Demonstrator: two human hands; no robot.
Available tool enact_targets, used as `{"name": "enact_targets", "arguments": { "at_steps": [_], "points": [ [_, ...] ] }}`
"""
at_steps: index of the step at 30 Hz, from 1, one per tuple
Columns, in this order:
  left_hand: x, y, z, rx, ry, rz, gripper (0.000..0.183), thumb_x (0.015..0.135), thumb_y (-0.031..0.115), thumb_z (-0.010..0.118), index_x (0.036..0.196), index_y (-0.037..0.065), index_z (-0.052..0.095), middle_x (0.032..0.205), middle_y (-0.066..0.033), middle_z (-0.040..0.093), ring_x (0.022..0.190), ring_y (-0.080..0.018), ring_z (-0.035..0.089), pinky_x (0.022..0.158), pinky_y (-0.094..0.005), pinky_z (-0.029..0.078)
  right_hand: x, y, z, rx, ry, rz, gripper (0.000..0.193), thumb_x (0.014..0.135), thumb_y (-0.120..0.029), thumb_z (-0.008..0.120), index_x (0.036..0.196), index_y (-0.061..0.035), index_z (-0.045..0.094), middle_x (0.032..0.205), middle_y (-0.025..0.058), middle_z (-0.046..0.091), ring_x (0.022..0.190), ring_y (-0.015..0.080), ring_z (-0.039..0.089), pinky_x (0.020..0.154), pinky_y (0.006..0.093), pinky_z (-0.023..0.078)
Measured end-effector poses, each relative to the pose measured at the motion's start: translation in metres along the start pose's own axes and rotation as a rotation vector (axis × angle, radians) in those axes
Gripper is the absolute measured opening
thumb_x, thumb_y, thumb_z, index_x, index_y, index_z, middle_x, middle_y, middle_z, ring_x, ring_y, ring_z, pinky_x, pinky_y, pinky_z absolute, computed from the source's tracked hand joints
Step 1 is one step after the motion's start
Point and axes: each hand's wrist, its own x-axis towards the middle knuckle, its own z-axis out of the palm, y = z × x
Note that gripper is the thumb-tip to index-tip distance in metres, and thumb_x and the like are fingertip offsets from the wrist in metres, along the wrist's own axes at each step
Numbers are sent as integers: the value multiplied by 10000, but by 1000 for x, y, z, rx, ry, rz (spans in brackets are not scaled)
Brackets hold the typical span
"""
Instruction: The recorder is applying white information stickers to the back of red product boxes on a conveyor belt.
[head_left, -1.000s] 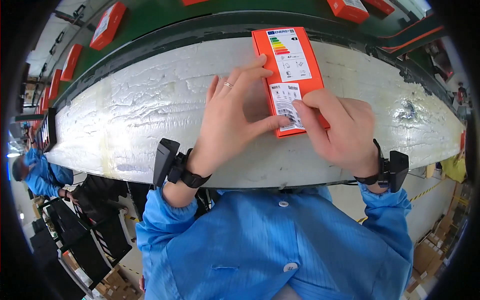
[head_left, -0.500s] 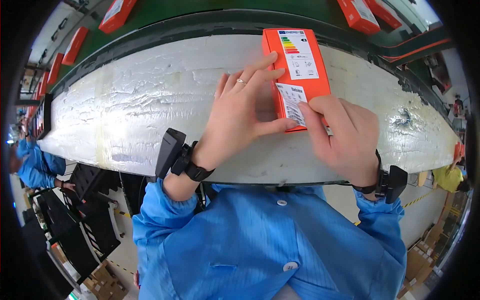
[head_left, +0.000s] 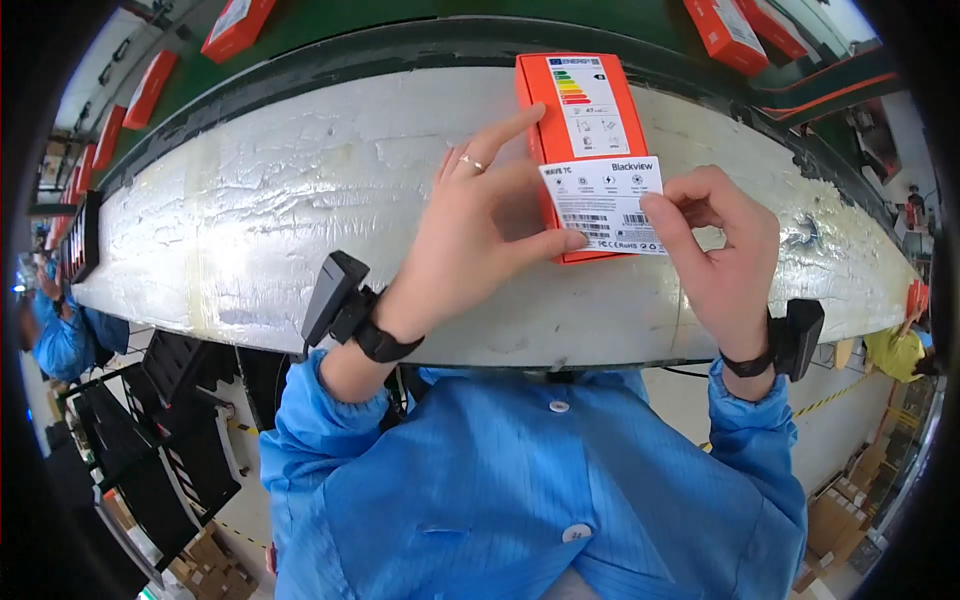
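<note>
An orange-red box [head_left: 536, 130] lies on the pale worktable in front of me, a white sticker with a coloured energy scale [head_left: 600, 125] on its upper part. Across its lower part sits a white printed label [head_left: 600, 205], its right side jutting past the box edge. My right hand [head_left: 725, 250] pinches that jutting edge between thumb and index finger. Along the box's left side my left hand [head_left: 475, 215] steadies it, index fingertip at the upper left edge and thumb on the label's lower left corner. Whether the label's underside touches the box throughout, I cannot tell.
Beyond the worktable [head_left: 300, 200], covered in wrinkled clear film, runs a green belt [head_left: 400, 15] carrying several similar boxes [head_left: 725, 35]. A dark rack [head_left: 82, 238] stands at the table's left end. People in blue [head_left: 70, 330] and yellow [head_left: 893, 352] are at either side.
My right hand has moved right with the label's edge, and the label now shows nearly whole and straighter. The box has shifted slightly left.
</note>
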Motion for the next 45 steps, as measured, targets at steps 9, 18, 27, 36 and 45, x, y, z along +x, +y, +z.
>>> {"name": "enact_targets", "arguments": {
  "at_steps": [9, 18, 27, 36, 45],
  "points": [
    [-2, 26, 4, -190, -25, -226, 184, 769, 113, 779, 872, 4, 673, 1246, -86, 617, 1095, -231, 573, 961, -349, 414, -5, 49, -17, 348, -132, 218, 132, 873, -114, 726, 844, -11, 648, 777, 33, 673, 701, 82, 632, 659, 224, 506],
    [-6, 24, 7, -88, 73, -221, 568, 781, 151, 730, 1305, 64, 528, 1355, -88, 537, 1236, -199, 490, 961, -344, 394, 4, 60, -14, 496, -252, 306, 166, 891, -157, 717, 830, -20, 647, 764, 4, 654, 700, 52, 591, 635, 199, 453],
    [-9, 13, 11, 34, 48, -66, 336, 748, 164, 793, 1046, 45, 694, 1370, -164, 533, 1183, -302, 558, 1034, -410, 401, 12, 57, -16, 435, -268, 247, 152, 902, -140, 687, 830, -26, 615, 815, 2, 627, 745, 56, 572, 681, 218, 445],
    [-9, 19, 17, 148, 20, -105, 300, 753, 121, 763, 1033, 44, 686, 1414, -166, 507, 1289, -320, 495, 1050, -441, 393, 9, 74, -11, 300, -176, 112, 171, 873, -190, 721, 822, -41, 652, 744, -6, 640, 661, 66, 568, 613, 221, 437],
    [-13, 17, 18, 134, 39, -106, 285, 780, 157, 753, 1030, 39, 682, 1415, -166, 509, 1292, -318, 492, 1059, -440, 389, 7, 68, -13, 334, -260, 150, 83, 903, -31, 658, 861, 8, 598, 922, 38, 567, 843, 99, 582, 744, 234, 463]
  ]
}}
